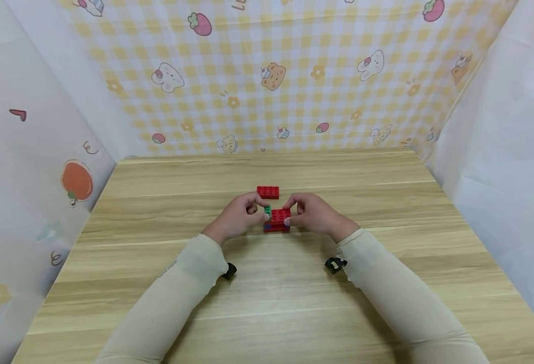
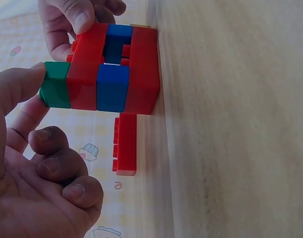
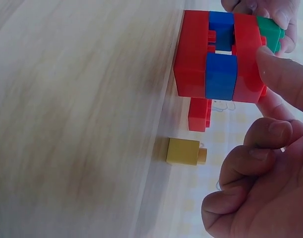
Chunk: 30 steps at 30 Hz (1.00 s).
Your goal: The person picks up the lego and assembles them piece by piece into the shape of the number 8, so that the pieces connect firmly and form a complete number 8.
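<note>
A small stack of toy building bricks stands on the table: a lower red brick (image 2: 143,74), two blue bricks (image 2: 113,88) (image 3: 221,77) with a gap between them, and an upper red brick (image 3: 247,59) across them. On the upper brick's left end sits a green brick (image 2: 56,85). My left hand (image 1: 241,216) pinches the green brick between thumb and index finger, its other fingers curled loosely. At the opposite end, my right hand (image 1: 314,216) holds the upper red brick between thumb and index finger.
Behind the stack lies a separate red brick (image 1: 268,192). A yellow brick (image 3: 182,151) stands on the table beyond the right hand, hidden in the head view. The wooden table (image 1: 267,313) meets a checkered cloth (image 1: 248,111) at the back.
</note>
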Tool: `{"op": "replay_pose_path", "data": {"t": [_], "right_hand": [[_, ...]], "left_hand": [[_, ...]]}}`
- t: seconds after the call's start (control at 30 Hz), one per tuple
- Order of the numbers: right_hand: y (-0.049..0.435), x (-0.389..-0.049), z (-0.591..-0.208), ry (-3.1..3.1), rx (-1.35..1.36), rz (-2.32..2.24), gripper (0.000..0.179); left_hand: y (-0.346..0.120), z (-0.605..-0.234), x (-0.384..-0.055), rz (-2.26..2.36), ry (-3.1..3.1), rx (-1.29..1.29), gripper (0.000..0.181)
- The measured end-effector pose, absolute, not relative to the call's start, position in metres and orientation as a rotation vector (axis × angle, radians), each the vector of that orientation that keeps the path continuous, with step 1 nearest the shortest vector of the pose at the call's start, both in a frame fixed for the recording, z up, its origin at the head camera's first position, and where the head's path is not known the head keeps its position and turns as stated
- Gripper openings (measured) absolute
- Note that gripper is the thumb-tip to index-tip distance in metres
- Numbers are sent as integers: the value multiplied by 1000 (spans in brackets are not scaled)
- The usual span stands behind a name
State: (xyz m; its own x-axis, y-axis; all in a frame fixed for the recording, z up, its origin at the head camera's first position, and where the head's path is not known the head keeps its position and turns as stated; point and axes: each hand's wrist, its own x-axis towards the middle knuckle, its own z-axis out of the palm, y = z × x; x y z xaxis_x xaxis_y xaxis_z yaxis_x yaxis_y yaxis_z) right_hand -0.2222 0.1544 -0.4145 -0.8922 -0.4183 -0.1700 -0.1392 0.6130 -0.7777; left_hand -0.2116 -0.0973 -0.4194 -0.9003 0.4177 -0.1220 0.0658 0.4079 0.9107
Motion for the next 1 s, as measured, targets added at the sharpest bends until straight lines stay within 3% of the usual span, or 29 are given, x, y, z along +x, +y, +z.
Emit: {"op": "replay_pose_path", "data": {"t": [0.33,1.0], "right_hand": [[169,-227,-411,2541,-451,-1176,39],[194,-244,-411,2560,-290,-1158,37]], "left_hand": [[-97,-421,-213,1489,2339,429,20],[-98,-420,-212,1476,2352,425,19]]}}
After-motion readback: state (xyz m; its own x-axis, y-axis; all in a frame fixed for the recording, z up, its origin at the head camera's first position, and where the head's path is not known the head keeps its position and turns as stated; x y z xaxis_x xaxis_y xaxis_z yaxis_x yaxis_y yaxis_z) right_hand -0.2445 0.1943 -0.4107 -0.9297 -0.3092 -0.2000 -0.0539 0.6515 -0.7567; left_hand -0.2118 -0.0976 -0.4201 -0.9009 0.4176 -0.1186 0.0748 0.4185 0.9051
